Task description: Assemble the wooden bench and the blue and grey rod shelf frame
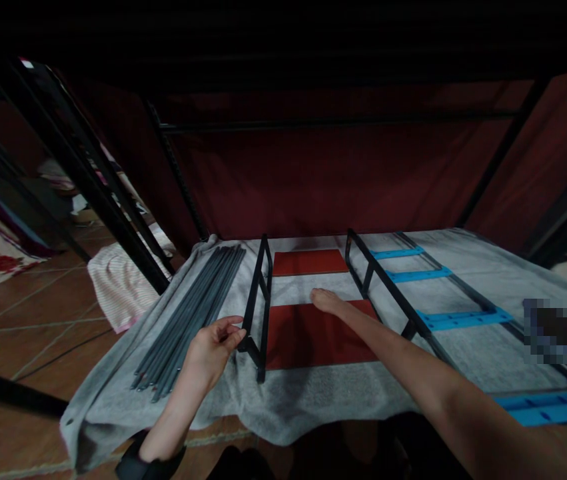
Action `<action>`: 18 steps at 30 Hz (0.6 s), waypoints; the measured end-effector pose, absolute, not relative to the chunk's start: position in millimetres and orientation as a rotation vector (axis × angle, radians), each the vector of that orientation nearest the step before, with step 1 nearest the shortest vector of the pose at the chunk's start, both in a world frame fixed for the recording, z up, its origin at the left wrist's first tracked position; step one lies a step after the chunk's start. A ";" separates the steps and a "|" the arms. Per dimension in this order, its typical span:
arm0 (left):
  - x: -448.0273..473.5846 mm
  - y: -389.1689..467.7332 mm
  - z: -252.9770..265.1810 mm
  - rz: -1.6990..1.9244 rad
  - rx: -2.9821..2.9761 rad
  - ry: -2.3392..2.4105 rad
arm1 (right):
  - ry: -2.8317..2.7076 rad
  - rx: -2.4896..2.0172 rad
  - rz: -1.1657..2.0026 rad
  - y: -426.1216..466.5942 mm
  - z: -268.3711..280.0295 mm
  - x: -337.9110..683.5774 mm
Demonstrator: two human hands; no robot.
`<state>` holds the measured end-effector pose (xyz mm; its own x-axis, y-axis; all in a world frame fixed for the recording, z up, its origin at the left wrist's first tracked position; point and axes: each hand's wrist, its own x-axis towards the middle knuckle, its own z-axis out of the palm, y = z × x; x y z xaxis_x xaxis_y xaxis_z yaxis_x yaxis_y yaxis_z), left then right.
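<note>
My left hand [216, 343] pinches the near end of a black metal side frame [252, 303] between thumb and fingers. A second, similar black frame [390, 287] stands to the right, the two roughly parallel. Between them lie two red-orange panels: a smaller far panel [308, 262] and a larger near panel [296, 337]. My right hand [326, 300] is low over the far edge of the near panel, back of the hand up. Its fingers are mostly hidden, so whether it grips the panel edge cannot be made out.
A bundle of thin grey rods [190, 313] lies left on a grey cloth [243, 403]. At right, blue crosspieces [463, 319] join dark rails. Black posts [83, 180] and a dark beam overhead surround the workspace. A striped cloth [123, 287] rests on the tiled floor.
</note>
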<state>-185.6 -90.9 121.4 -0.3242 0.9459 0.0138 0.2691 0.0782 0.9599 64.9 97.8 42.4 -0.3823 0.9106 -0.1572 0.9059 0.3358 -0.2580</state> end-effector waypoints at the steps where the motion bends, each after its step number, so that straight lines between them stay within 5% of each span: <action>1: -186.1 -90.7 120.3 1.282 1.219 1.684 | -2.550 -1.715 0.474 97.0 45.6 66.2; 18: -178.9 -95.2 127.3 1.314 1.148 1.668 | -2.206 -1.230 0.311 -23.2 103.9 100.7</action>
<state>-178.9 -95.2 127.3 -0.3518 0.9360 -0.0078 0.2121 0.0879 0.9733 100.7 -23.2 103.9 -0.4000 0.8343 0.3793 0.6967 0.5457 -0.4657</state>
